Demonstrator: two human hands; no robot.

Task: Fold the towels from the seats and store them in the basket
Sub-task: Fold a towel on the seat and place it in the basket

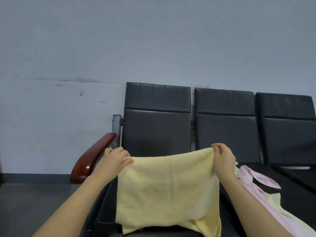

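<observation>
Yellow towel (168, 190) held up over the front edge of the leftmost seat (156, 134), left hand (116, 158) and right hand (222, 157) each pinching a top corner. Risk: uneven tension may skew the fold; a slipping corner drops the towel.
</observation>
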